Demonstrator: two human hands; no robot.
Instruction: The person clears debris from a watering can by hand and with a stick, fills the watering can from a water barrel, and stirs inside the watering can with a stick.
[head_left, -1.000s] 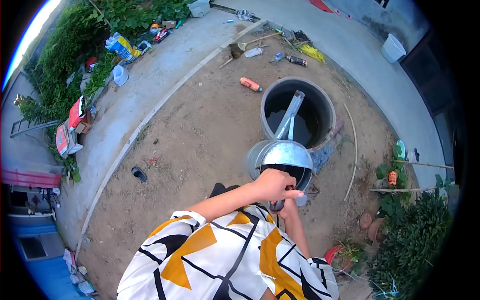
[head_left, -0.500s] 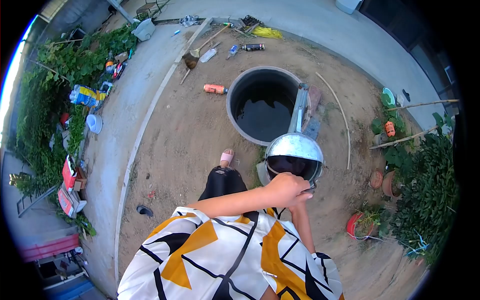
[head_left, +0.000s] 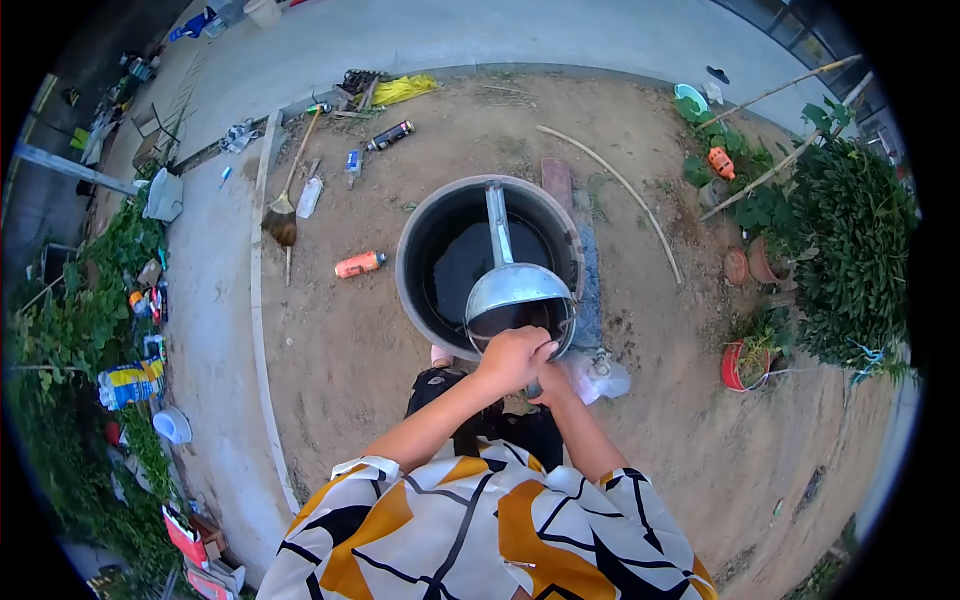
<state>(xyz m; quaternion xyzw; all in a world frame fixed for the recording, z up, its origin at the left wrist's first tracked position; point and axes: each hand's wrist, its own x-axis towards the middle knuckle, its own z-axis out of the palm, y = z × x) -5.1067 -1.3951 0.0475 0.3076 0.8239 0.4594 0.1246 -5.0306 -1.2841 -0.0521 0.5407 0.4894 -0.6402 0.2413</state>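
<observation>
A metal watering can (head_left: pixel 518 285) with a half-covered top is held out in front of me, its long spout pointing away over a big round tub (head_left: pixel 407 225). Dark liquid (head_left: pixel 455 265) fills the lower part of the tub. My left hand (head_left: pixel 516 358) is closed around the can's handle at the near rim. Behind and below it, my right hand (head_left: pixel 550 384) grips the back of the can; the left hand partly hides that grip. Dark contents show inside the can's opening.
A clear plastic bag (head_left: pixel 602 378) lies right of the tub, beside a stone slab (head_left: pixel 588 290). An orange bottle (head_left: pixel 360 264) and a broom (head_left: pixel 281 220) lie to the left. A bent stick (head_left: pixel 625 190) and potted plants (head_left: pixel 745 365) are on the right.
The watering can has moved from the tub's near right edge to over the tub, with both hands still on it. My view has shifted, and the plastic bag now shows.
</observation>
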